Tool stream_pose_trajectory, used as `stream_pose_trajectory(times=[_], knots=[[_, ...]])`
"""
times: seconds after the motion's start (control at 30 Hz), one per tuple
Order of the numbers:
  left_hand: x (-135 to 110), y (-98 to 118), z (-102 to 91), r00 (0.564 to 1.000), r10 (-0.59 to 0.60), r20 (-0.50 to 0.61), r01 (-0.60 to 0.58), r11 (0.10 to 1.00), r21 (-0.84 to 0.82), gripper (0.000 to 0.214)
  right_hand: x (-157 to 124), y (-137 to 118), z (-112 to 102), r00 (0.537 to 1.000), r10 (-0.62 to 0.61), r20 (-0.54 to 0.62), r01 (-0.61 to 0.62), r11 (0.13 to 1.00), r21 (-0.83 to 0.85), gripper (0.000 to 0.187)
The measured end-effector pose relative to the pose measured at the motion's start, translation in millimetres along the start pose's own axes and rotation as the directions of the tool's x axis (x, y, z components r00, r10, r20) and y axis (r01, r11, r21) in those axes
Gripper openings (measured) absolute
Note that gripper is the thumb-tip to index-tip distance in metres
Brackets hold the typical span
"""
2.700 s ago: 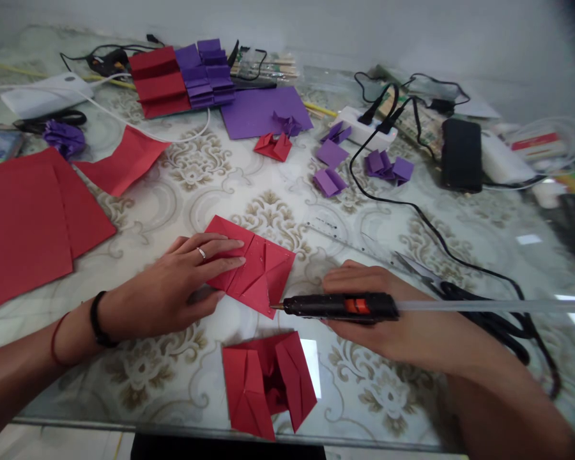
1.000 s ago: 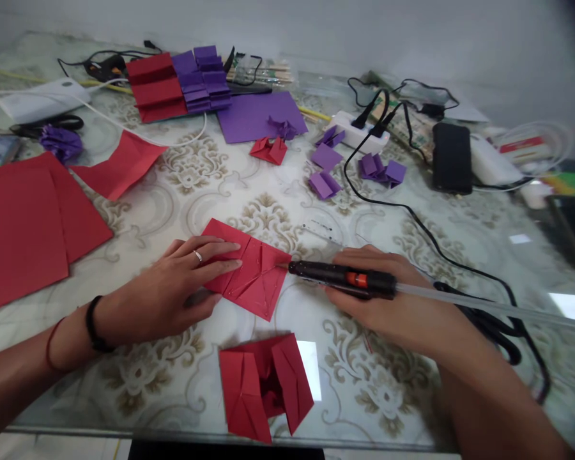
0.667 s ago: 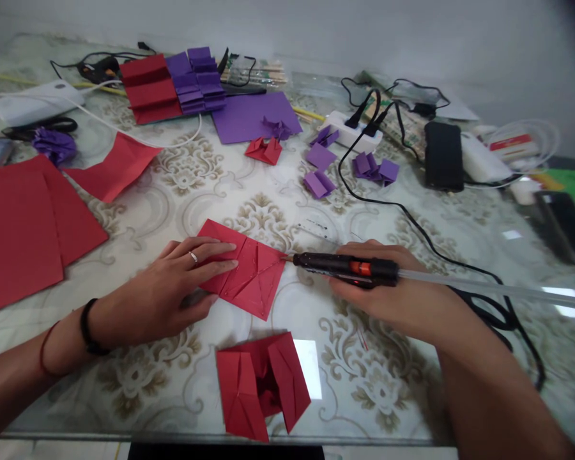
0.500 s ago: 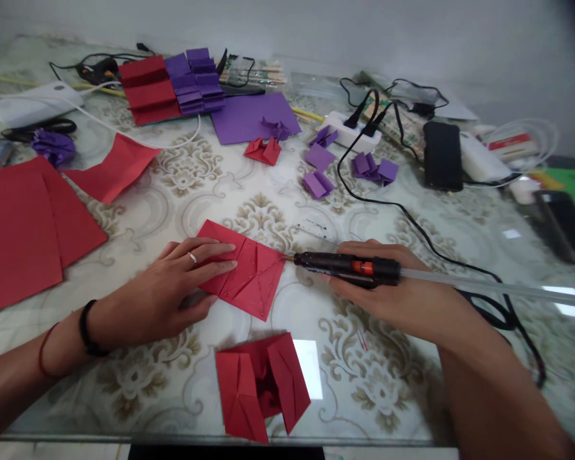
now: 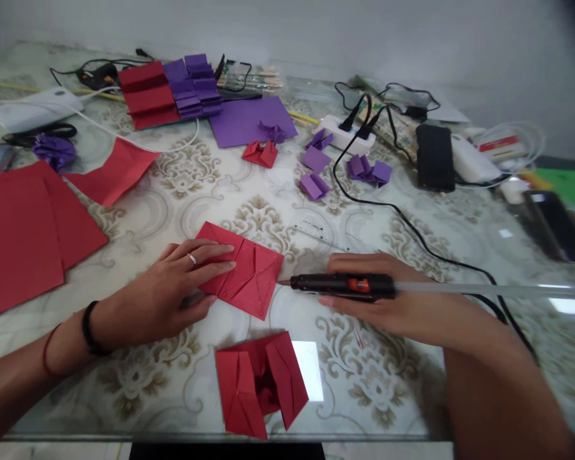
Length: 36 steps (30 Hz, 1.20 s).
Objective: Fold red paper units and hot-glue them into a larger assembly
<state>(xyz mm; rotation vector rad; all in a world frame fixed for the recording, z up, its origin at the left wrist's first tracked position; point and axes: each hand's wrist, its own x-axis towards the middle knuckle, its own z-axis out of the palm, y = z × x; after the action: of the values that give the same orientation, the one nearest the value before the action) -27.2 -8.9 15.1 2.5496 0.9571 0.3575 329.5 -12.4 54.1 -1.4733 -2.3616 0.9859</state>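
My left hand (image 5: 175, 284) lies flat with fingers stretched across the left part of a folded red paper (image 5: 256, 275), pressing it on the table; the thumb rests at its lower edge. Creases and thin, shiny lines of glue show on the paper. My right hand (image 5: 364, 310) grips a black hot glue gun (image 5: 340, 285) with a long clear glue stick out of its back. Its nozzle points left, just off the paper's right edge. Nearer to me, a second folded red paper piece (image 5: 242, 393) stands partly opened, its flaps raised.
Large red sheets (image 5: 19, 236) lie at the left. Small purple folded pieces (image 5: 315, 186) and a red one (image 5: 260, 154) sit farther back. A black cord (image 5: 402, 217) runs from the white power strip (image 5: 347, 133) past my right hand. Phones (image 5: 435, 158) lie at right.
My right hand has drawn the glue gun slightly down and left, and its nozzle has come away from the paper's right corner. My left hand stays on the paper.
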Motion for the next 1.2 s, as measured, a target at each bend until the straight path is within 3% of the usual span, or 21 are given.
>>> stream_pose_trajectory(times=[0.1,0.17,0.27,0.33,0.47,0.53,0.6,0.7,0.77,0.8,0.9,1.03,1.1,1.2], knots=[[0.0,0.2,0.0,1.000,0.010,-0.004,-0.010,1.000,0.017,0.046,-9.0,8.6,-12.3,0.995,0.095,-0.043,-0.096,0.995,-0.008,0.033],[0.1,1.0,-0.3,1.000,0.012,-0.001,-0.012,0.999,0.033,0.046,-13.5,16.9,-20.2,0.968,0.153,-0.200,-0.174,0.980,-0.094,0.035],[-0.3,2.9,-1.2,1.000,0.011,-0.015,-0.010,0.999,0.053,0.045,-16.4,31.7,-28.3,0.919,0.147,-0.365,-0.256,0.928,-0.272,0.020],[-1.1,3.7,-1.7,0.999,0.012,-0.032,-0.010,0.998,0.067,0.043,-17.5,42.3,-31.7,0.909,0.158,-0.385,-0.290,0.905,-0.312,0.008],[-3.0,2.6,-0.7,0.998,0.022,-0.055,-0.017,0.997,0.076,0.040,-26.4,54.4,-37.2,0.905,0.209,-0.370,-0.339,0.879,-0.334,0.017],[-3.9,1.4,0.5,0.998,0.026,-0.064,-0.021,0.996,0.082,0.040,-35.0,46.8,-36.3,0.899,0.197,-0.391,-0.351,0.858,-0.374,0.025],[-4.7,0.7,1.5,0.997,0.029,-0.067,-0.022,0.995,0.094,0.040,-44.1,27.0,-27.7,0.897,0.100,-0.431,-0.290,0.868,-0.403,0.026],[-5.7,1.1,2.4,0.998,0.021,-0.054,-0.014,0.992,0.124,0.040,-52.2,-16.7,2.5,0.977,-0.117,-0.176,0.063,0.955,-0.289,0.019],[-6.5,2.3,3.0,0.999,0.011,-0.044,-0.004,0.989,0.147,0.041,-51.5,-44.0,28.6,0.979,-0.192,0.072,0.201,0.968,-0.149,0.029],[-6.9,3.0,3.4,0.999,0.007,-0.042,0.000,0.988,0.157,0.041,-49.5,-54.5,40.9,0.966,-0.220,0.139,0.235,0.966,-0.104,0.037],[-8.3,5.2,5.1,0.999,-0.003,-0.051,0.012,0.985,0.169,0.041,-41.2,-70.8,67.3,0.932,-0.240,0.270,0.265,0.962,-0.060,0.055],[-9.9,8.5,6.0,0.997,-0.036,-0.064,0.048,0.981,0.187,0.042,-36.7,-71.2,76.0,0.928,-0.202,0.311,0.239,0.967,-0.085,0.069],[-10.3,9.8,5.1,0.997,-0.040,-0.065,0.053,0.977,0.208,0.040,-37.6,-70.5,74.6,0.927,-0.182,0.328,0.227,0.968,-0.104,0.069],[-10.4,10.5,3.3,0.997,-0.030,-0.065,0.045,0.971,0.234,0.039,-39.8,-70.9,72.1,0.925,-0.154,0.347,0.214,0.966,-0.144,0.054]])
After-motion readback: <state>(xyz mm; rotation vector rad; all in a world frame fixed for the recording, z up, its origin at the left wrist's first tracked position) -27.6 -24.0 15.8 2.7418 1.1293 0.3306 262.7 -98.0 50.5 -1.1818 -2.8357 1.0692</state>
